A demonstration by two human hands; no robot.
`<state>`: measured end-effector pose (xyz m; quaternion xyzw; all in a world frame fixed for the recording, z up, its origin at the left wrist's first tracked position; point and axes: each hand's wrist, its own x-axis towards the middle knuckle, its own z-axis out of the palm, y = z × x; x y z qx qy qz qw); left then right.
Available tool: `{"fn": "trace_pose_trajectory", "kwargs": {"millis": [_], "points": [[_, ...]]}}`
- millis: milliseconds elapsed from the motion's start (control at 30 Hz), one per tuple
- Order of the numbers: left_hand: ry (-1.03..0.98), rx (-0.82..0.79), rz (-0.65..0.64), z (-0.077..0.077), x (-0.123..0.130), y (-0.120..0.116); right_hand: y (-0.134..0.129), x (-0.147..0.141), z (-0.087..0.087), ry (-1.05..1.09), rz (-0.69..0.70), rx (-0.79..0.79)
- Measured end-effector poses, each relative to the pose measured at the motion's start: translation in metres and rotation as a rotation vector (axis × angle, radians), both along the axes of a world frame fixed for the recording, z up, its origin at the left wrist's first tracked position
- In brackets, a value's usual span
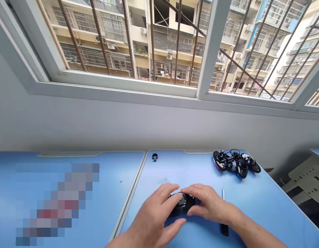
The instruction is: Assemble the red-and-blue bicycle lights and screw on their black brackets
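Hands: your left hand (pixel 151 210) and right hand (pixel 203 203) are closed around a small black device (pixel 182 205), one on each side.
Device: between your palms, resting on the blue desk (pixel 201 165).
Right hand, beside: a black-handled screwdriver (pixel 224 229).
Beyond right hand: a heap of black wired parts (pixel 242 168).
Beyond left hand: a small black clip (pixel 154 157).

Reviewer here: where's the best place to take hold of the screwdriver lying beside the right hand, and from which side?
Take the screwdriver by its black handle, coming from the near side, below the right hand. It appears to lie flat on the blue table, with the handle toward the person and the thin shaft pointing away, so the thick handle is the easier grip.
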<state>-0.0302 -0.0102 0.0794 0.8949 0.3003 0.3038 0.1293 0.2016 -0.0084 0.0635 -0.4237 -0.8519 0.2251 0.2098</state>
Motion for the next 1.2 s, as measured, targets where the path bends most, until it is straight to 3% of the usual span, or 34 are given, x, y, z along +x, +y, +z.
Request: {"fn": "trace_pose_trajectory", "kwargs": {"millis": [133,233,333,500,600,667,833,933,1033,1200], "points": [[0.145,0.017,-0.032,-0.024,0.003,0.01,-0.003,-0.008,0.002,-0.049,0.039,0.015],[0.174,-0.132,-0.09,-0.032,0.004,0.016,-0.005,-0.012,0.0,-0.099,0.026,0.019],[0.184,-0.253,-0.081,-0.026,0.006,0.016,-0.01,-0.005,0.009,-0.147,0.0,0.046],[0.232,-0.348,-0.033,-0.014,0.009,0.014,-0.028,0.024,0.054,-0.308,-0.109,0.213],[0.225,-0.398,-0.028,-0.011,0.009,0.014,-0.047,0.038,0.064,-0.504,-0.102,0.267],[0.213,-0.424,-0.03,-0.009,0.008,0.013,-0.058,0.045,0.053,-0.61,-0.052,0.304],[0.201,-0.469,-0.042,-0.006,0.008,0.012,-0.068,0.061,-0.006,-0.672,-0.01,0.556],[0.204,-0.46,-0.043,-0.007,0.008,0.012,-0.067,0.067,-0.018,-0.633,-0.022,0.618],[0.179,-0.421,-0.065,-0.012,0.006,0.014,-0.06,0.065,0.005,-0.471,-0.07,0.464],[0.138,-0.351,-0.095,-0.015,0.008,0.017,-0.032,0.031,0.068,0.277,-0.308,0.141]]}}
